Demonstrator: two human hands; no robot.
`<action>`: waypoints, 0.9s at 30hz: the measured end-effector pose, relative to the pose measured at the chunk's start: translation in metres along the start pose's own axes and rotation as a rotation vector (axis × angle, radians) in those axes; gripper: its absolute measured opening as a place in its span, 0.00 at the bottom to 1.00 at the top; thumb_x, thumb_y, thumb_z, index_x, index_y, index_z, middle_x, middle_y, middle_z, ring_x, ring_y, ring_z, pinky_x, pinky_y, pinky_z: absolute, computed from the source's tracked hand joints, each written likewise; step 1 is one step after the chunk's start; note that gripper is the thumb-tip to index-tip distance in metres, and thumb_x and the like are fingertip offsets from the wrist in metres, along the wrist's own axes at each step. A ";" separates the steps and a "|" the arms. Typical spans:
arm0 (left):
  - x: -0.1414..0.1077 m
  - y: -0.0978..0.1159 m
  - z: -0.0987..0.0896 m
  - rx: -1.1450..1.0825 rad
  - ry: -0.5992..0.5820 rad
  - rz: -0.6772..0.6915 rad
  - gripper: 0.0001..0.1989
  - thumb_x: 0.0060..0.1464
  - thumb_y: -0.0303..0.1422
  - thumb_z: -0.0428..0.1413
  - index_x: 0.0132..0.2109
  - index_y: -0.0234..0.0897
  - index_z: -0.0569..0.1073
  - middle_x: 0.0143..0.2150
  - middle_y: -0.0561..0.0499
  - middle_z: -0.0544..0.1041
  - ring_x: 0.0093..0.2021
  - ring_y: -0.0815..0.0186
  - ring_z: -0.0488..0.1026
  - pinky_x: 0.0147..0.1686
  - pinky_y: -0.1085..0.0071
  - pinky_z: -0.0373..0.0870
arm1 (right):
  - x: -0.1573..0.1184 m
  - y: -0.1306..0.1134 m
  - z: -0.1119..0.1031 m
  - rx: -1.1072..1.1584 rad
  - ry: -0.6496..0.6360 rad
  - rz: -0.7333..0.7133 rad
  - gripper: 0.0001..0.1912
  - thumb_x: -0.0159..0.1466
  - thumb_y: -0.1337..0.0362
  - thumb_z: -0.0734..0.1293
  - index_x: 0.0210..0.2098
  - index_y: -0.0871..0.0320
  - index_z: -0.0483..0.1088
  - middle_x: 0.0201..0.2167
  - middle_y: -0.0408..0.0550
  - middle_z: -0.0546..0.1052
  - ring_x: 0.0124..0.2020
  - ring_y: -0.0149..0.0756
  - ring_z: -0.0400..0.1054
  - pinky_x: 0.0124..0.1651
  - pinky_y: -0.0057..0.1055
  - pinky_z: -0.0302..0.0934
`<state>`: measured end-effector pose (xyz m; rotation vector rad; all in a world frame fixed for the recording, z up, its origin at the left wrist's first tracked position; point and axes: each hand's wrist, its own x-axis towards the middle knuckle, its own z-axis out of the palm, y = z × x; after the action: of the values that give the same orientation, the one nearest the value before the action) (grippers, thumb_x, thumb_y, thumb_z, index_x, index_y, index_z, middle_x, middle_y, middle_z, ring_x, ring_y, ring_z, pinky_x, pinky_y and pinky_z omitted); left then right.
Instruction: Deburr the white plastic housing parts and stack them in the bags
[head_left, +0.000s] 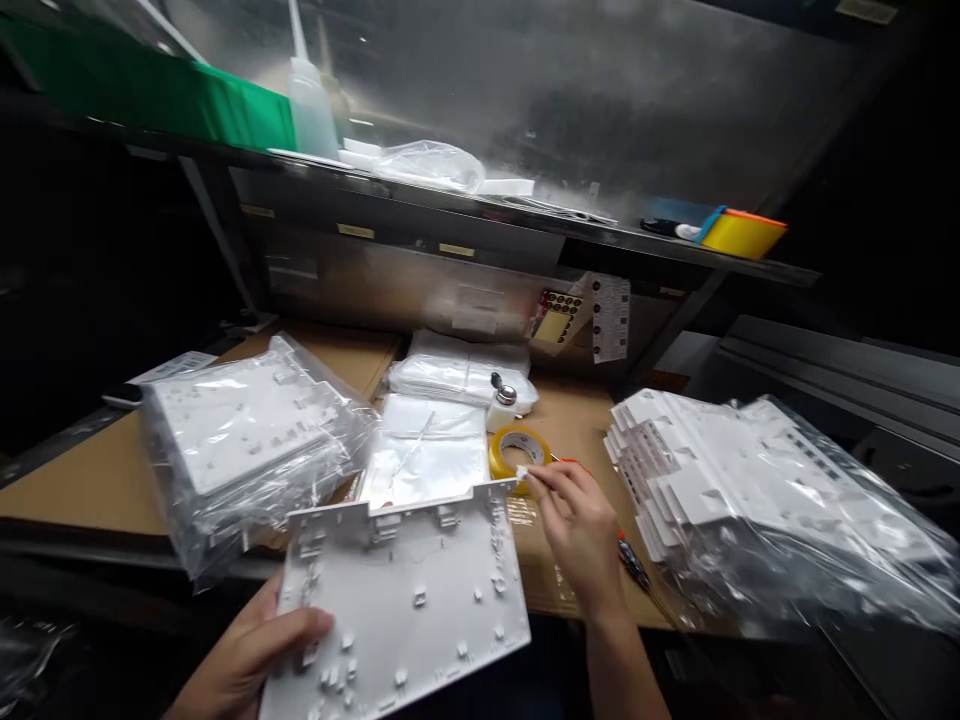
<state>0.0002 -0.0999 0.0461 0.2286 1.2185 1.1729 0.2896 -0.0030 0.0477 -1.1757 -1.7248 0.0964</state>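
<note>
My left hand point(255, 645) grips a white moulded plastic panel point(420, 570) by its left edge, thumb on the inner face, which carries many small clips and posts. The panel is tilted toward me in front of the bench edge. At its upper right corner, my right hand point(577, 530) pinches a small white scrap point(522, 473), whose kind is too small to make out. Just behind those fingers lies a roll of yellow tape point(501, 446). A white pump bottle point(502, 405) with a metal top stands behind the tape.
Bagged stacks of white panels lie left point(247, 420) and right point(712, 460). Clear plastic bags point(427, 455) are piled mid-bench. A screwdriver point(634, 560) lies right of my right hand. Above runs a metal shelf point(420, 215) with a squeeze bottle point(313, 110) and a yellow box point(742, 235).
</note>
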 end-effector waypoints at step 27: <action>-0.011 -0.010 0.055 -0.115 -0.127 0.184 0.56 0.38 0.23 0.70 0.72 0.48 0.56 0.47 0.44 0.84 0.43 0.46 0.83 0.39 0.60 0.81 | 0.040 -0.036 0.048 0.019 -0.085 -0.105 0.09 0.70 0.62 0.66 0.44 0.53 0.79 0.41 0.48 0.79 0.41 0.36 0.74 0.45 0.32 0.67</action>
<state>0.0517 -0.0897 0.0683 0.3294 1.0313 1.3630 0.2283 0.0280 0.0708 -1.0779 -1.8531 0.0999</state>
